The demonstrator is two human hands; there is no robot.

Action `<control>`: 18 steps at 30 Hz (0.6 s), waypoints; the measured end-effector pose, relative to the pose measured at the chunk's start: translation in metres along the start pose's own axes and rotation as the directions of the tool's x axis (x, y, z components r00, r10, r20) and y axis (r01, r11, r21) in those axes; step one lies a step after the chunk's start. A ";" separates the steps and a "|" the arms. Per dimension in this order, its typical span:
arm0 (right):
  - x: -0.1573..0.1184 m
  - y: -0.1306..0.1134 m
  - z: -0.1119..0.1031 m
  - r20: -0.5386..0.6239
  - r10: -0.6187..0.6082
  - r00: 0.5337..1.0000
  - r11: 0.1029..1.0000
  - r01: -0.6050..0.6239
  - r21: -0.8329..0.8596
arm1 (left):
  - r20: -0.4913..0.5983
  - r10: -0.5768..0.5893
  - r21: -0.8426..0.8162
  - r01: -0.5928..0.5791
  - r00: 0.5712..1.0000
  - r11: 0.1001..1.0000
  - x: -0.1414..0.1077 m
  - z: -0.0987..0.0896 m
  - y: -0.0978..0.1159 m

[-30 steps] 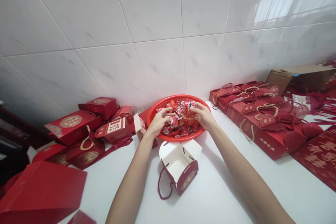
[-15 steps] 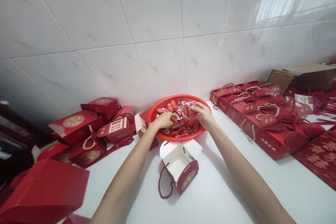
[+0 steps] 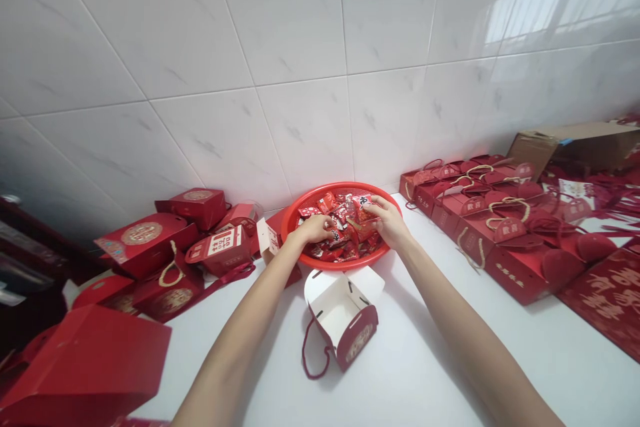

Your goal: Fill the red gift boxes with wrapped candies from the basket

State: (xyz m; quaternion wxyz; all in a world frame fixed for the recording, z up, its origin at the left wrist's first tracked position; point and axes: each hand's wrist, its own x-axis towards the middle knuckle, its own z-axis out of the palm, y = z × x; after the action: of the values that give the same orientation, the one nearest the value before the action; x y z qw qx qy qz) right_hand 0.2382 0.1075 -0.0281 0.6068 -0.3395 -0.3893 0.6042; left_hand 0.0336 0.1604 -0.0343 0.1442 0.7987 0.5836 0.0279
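Observation:
A red plastic basket (image 3: 345, 265) against the wall holds many red-wrapped candies (image 3: 345, 252). My left hand (image 3: 315, 229) reaches over its left side, fingers curled together among the wrappers; what they pinch is hidden. On the right side, my right hand (image 3: 390, 221) has thumb and fingers closed on a red and white candy packet (image 3: 361, 203). Just in front of the basket, between my forearms, stands an open gift box (image 3: 343, 317), white inside and dark red outside. A dark red cord loops out at its left.
Several closed red gift boxes (image 3: 145, 235) are piled at the left, with a large red box (image 3: 90, 363) nearer. Rows of red boxes with rope handles (image 3: 500, 233) line the right. Behind them sits a cardboard carton (image 3: 535, 150). A tiled wall (image 3: 300, 127) bounds the back.
Both hands stay at the basket, with only slight finger movement among the candies. The packet at my right hand has shifted and turned a little. The open box has not moved.

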 end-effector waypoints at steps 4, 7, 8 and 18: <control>0.001 0.001 -0.001 0.000 -0.008 1.000 1.000 0.008 -0.001 | -0.096 -0.107 0.009 0.108 0.990 0.994 -0.006 -0.002 0.002; 0.001 0.002 -0.002 0.001 -0.013 1.000 1.000 0.013 0.002 | -0.240 -0.197 0.013 0.206 0.950 0.978 -0.012 -0.007 0.004; 0.001 0.002 -0.002 0.000 -0.016 1.000 1.000 0.016 -0.001 | -0.291 -0.217 0.010 0.230 0.932 0.973 -0.013 -0.009 0.005; 0.002 0.003 -0.002 0.000 -0.019 1.000 0.999 0.019 -0.040 | -0.024 0.097 -0.003 -0.097 0.995 0.995 -0.008 -0.005 0.012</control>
State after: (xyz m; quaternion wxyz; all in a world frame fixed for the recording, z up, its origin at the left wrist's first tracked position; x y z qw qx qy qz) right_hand 0.2385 0.1095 -0.0314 0.6058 -0.3478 -0.4043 0.5904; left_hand 0.0410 0.1509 -0.0259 0.1376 0.8255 0.5456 0.0455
